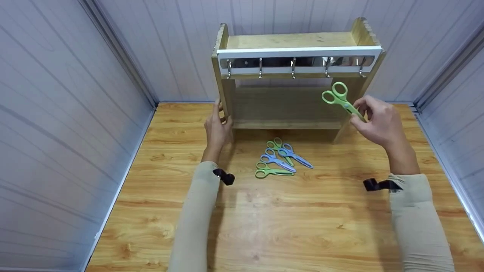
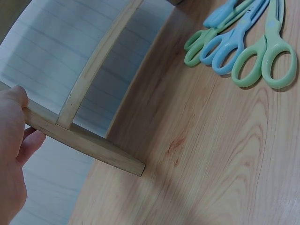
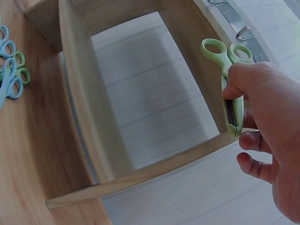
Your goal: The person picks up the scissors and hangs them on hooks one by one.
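Green scissors [image 1: 346, 105] are pinched by the blades in my right hand [image 1: 380, 119], handle loops pointing up and left, just below the right end of the hook rail [image 1: 276, 62]. In the right wrist view the scissors [image 3: 229, 89] hang in the air near the hooks, apart from them. My left hand [image 1: 218, 130] grips the left side panel of the wooden shelf [image 1: 287, 107], thumb and fingers on either side of the board [image 2: 84, 140]. On the floor before the shelf lie blue scissors [image 1: 297, 155] and green scissors [image 1: 274, 172] in an overlapping pile, several in all.
The rail's several metal hooks [image 1: 293, 68] carry nothing. White panelled walls [image 1: 75, 113] rise on the left, right and behind the shelf. A wood-grain surface [image 1: 283, 219] stretches toward me from the shelf's feet.
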Action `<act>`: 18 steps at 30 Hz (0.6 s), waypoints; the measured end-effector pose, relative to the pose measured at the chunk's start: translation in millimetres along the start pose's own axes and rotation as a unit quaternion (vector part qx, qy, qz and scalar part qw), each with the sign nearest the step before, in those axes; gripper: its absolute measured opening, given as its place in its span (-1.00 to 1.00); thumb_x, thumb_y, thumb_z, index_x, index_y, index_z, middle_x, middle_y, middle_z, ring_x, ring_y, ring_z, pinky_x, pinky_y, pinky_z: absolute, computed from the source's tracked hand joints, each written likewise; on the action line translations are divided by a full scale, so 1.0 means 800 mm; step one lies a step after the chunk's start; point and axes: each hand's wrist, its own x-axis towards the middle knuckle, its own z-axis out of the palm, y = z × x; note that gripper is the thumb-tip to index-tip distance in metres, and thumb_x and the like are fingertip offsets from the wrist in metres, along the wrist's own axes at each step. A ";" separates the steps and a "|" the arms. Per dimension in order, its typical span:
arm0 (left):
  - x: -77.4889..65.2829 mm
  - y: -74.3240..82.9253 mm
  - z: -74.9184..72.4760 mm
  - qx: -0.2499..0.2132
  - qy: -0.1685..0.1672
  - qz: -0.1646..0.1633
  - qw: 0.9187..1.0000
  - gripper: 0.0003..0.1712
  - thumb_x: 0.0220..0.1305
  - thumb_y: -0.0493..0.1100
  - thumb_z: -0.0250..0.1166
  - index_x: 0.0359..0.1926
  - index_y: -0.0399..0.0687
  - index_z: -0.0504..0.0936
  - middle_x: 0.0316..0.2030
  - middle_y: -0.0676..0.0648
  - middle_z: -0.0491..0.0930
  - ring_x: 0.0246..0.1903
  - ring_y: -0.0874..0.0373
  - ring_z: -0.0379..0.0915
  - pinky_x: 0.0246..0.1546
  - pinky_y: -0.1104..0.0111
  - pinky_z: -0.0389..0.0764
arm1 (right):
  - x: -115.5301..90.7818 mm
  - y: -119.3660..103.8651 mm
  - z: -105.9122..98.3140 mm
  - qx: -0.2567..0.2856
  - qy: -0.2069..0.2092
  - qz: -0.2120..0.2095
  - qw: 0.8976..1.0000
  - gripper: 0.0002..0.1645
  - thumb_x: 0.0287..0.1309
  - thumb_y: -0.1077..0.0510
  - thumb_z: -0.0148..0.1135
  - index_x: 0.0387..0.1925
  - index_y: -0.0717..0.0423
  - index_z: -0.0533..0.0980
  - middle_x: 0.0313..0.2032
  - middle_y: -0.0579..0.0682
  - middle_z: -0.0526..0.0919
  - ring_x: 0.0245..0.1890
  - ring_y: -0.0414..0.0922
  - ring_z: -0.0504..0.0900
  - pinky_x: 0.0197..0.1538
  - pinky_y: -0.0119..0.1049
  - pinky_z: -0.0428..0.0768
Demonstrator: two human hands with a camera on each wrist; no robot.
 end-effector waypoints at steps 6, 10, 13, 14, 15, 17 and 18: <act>0.000 -0.001 -0.001 -0.013 -0.003 -0.004 1.000 -0.20 0.47 -0.39 0.38 0.66 -0.14 0.40 0.32 -0.43 0.73 0.22 -0.35 0.82 0.14 0.03 0.93 | 0.007 -0.002 -0.005 0.006 0.019 0.004 1.000 -0.78 0.23 0.35 0.40 -0.09 0.33 0.68 -0.41 0.20 0.66 -0.42 -0.46 0.28 -0.29 -0.58 0.20; 0.000 -0.002 -0.001 -0.017 0.000 -0.001 1.000 -0.20 0.46 -0.40 0.39 0.66 -0.14 0.40 0.30 -0.43 0.74 0.25 -0.33 0.80 0.15 0.04 0.93 | 0.009 -0.002 -0.009 0.006 0.031 0.006 0.999 -0.78 0.24 0.34 0.39 -0.09 0.34 0.68 -0.41 0.20 0.65 -0.42 -0.45 0.29 -0.28 -0.59 0.20; 0.000 -0.002 0.000 -0.015 -0.001 0.000 1.000 -0.20 0.47 -0.39 0.39 0.66 -0.12 0.40 0.29 -0.42 0.75 0.24 -0.32 0.81 0.15 0.04 0.93 | 0.010 -0.001 -0.011 0.006 0.039 0.006 0.999 -0.79 0.24 0.33 0.39 -0.10 0.34 0.68 -0.42 0.20 0.65 -0.42 -0.45 0.30 -0.29 -0.60 0.20; 0.000 -0.002 0.000 -0.014 -0.001 -0.001 1.000 -0.20 0.47 -0.39 0.39 0.66 -0.12 0.40 0.29 -0.42 0.76 0.23 -0.32 0.81 0.15 0.04 0.93 | 0.010 0.000 -0.011 0.006 0.042 0.005 0.999 -0.79 0.23 0.33 0.39 -0.11 0.35 0.67 -0.42 0.20 0.65 -0.43 -0.46 0.29 -0.29 -0.61 0.19; 0.000 -0.002 0.000 -0.014 -0.001 -0.001 1.000 -0.20 0.47 -0.39 0.39 0.66 -0.11 0.40 0.28 -0.41 0.76 0.23 -0.32 0.82 0.15 0.04 0.93 | 0.010 0.001 -0.012 0.007 0.045 0.004 0.999 -0.79 0.23 0.33 0.39 -0.11 0.35 0.67 -0.43 0.21 0.65 -0.43 -0.47 0.29 -0.29 -0.61 0.19; 0.000 -0.002 0.000 -0.011 0.000 0.000 1.000 -0.20 0.46 -0.39 0.39 0.66 -0.12 0.41 0.28 -0.41 0.76 0.22 -0.32 0.82 0.15 0.04 0.93 | 0.011 0.001 -0.013 0.011 0.050 0.007 0.999 -0.79 0.22 0.34 0.39 -0.12 0.36 0.66 -0.42 0.21 0.65 -0.43 -0.49 0.29 -0.29 -0.62 0.20; 0.000 -0.002 0.000 -0.010 0.002 0.002 1.000 -0.20 0.46 -0.39 0.39 0.65 -0.13 0.41 0.27 -0.41 0.77 0.22 -0.33 0.82 0.14 0.04 0.93 | 0.010 0.002 -0.013 0.014 0.052 0.009 0.999 -0.79 0.22 0.34 0.39 -0.11 0.36 0.66 -0.42 0.21 0.65 -0.42 -0.49 0.29 -0.29 -0.62 0.20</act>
